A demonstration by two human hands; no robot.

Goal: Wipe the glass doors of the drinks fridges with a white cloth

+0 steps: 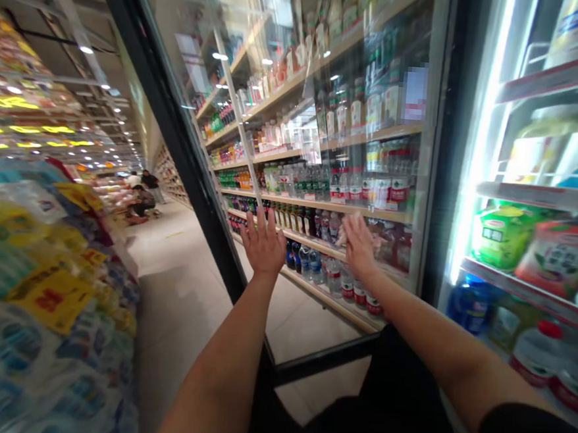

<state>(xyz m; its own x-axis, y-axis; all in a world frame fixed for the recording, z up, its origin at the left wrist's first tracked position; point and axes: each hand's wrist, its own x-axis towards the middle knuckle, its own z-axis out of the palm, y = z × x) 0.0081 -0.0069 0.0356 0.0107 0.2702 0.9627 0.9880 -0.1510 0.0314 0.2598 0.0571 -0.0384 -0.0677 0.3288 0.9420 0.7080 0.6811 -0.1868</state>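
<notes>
A glass cooler door [320,341] with a black frame stands open in front of me. My left hand [264,246] lies against the glass near the frame's left side, fingers spread and nothing in it. Farther right, my right hand [362,249] presses a crumpled pale cloth [342,235] to the pane. The hand covers part of that cloth, so whether it is fabric or tissue I cannot tell. Bottles on shelves show in the glass behind both hands; which are reflected and which are seen through I cannot tell.
To the right is a lit cooler with bottles, a green pouch [500,234] and a red pouch [563,259] on its shelves. Wrapped goods with a yellow price sign [53,296] are piled at the left. People [144,196] are far down the aisle [164,260].
</notes>
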